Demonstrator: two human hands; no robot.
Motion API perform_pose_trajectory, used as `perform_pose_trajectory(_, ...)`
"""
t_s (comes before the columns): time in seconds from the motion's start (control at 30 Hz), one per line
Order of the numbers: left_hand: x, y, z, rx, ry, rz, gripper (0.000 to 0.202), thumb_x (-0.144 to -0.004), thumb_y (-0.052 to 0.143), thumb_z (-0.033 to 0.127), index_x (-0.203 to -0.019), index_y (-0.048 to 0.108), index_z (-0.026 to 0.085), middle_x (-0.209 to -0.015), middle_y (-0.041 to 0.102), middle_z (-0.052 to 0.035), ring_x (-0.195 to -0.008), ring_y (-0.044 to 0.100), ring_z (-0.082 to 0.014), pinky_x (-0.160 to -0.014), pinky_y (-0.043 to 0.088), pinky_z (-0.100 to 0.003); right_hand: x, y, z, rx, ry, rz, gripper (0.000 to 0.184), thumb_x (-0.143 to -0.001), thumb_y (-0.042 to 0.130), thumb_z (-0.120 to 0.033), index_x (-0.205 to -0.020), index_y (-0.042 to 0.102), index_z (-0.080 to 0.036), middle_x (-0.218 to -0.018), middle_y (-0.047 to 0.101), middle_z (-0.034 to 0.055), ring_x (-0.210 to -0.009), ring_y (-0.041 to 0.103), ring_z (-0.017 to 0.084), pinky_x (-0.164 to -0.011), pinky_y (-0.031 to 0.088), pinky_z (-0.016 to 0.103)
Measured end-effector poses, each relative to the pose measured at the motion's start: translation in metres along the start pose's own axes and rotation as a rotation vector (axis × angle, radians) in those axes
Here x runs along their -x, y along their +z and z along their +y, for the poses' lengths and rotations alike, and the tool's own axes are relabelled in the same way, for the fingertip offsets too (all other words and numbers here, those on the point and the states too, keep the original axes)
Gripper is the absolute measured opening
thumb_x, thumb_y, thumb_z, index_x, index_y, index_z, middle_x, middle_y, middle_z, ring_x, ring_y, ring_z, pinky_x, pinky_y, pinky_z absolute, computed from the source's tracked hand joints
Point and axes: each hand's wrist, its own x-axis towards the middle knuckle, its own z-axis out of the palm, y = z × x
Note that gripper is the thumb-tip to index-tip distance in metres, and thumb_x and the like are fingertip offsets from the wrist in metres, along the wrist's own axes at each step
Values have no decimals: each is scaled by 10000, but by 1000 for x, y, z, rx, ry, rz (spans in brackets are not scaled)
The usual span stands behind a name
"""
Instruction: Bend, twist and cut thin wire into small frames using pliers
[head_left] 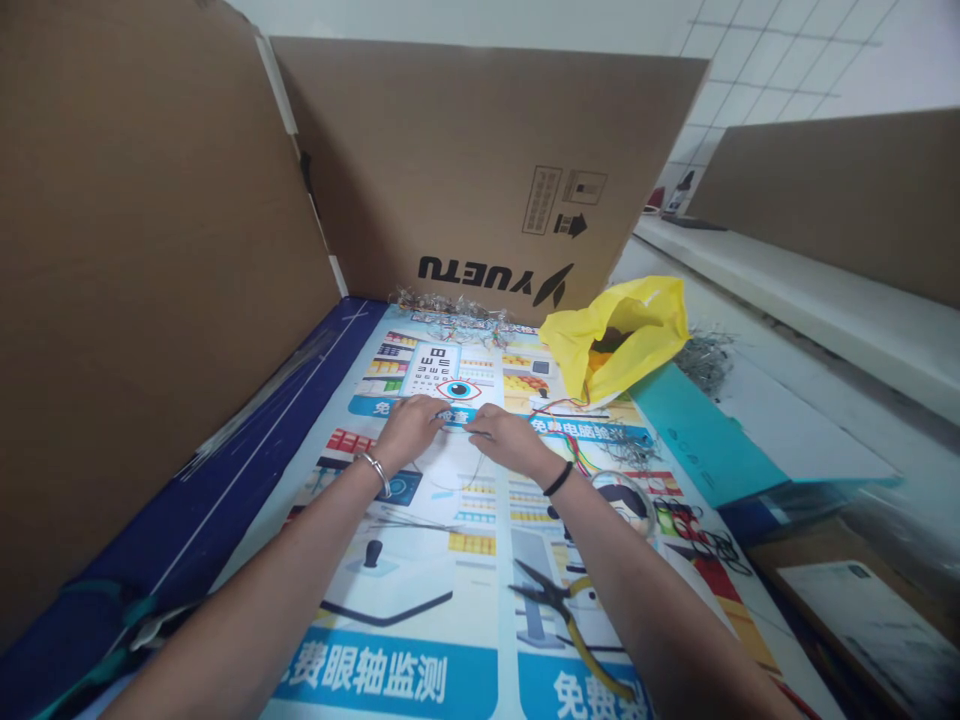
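Observation:
My left hand (411, 430), with a silver bracelet at the wrist, pinches a thin wire (454, 430) over the printed sheet. Close by on the right, my right hand (511, 440), with a black band at the wrist, has its fingertips closed on the same wire. A fine loop appears to hang below the fingers. Several straight thin wires (412, 522) lie on the sheet nearer to me. Beside my right forearm rest pliers (553, 596) with yellow handles, jaws apart. Red, green and yellow wires (577, 455) lie right of my right hand.
Cardboard panels (480, 170) stand behind and left. A yellow bag (619, 335) gapes open at the back right. Silvery wire scraps (457, 303) line the back. A clear round container (626, 500), black loops (712, 545) and a teal box (720, 440) are right; teal-handled scissors (135, 635) lie left.

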Motion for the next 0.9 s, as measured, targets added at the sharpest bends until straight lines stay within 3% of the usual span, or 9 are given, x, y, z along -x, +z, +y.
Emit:
perform_pose_trajectory(0.17,-1,4,-2,7,32,-1,271,-859,517,157,-1081,642,250,-1169,651,-16,-1116,551,-181,-960,369,-319,-1,2,5,-96,-163,18,166,-849,565,-234,-933,706,-252,-960,668,-29,-874,605,99,-772,432,172)
perform_pose_trajectory(0.27,-1,2,-1,-14,33,35,268,-867,519,176,-1104,629,233,-1189,637,-32,-1117,541,-189,-961,360,-330,-4,6,12,-82,-112,110,212,-888,495,-218,-981,685,-205,-952,669,15,-879,595,123,-791,436,213)
perform_pose_trajectory(0.4,2,-3,7,-59,73,53,212,-882,516,218,-1047,650,219,-1133,651,-42,-1077,534,-203,-928,360,-346,-6,8,18,-5,-62,199,276,-881,466,-149,-1087,648,-171,-1114,624,70,-1037,516,177,-910,383,289)
perform_pose_trajectory(0.6,9,0,27,-143,231,-73,199,-888,498,195,-995,661,238,-1005,673,-31,-976,549,-207,-830,380,-341,-6,7,14,122,-140,117,328,-862,427,-66,-1051,667,-185,-1064,642,52,-954,490,177,-888,371,279)
perform_pose_trajectory(0.9,15,-13,27,-224,354,-204,288,-898,433,139,-1061,633,266,-1163,603,-36,-1057,523,-220,-816,401,-351,-6,6,12,245,-144,67,301,-880,422,-104,-1048,654,-196,-1091,625,65,-955,464,204,-865,371,305)
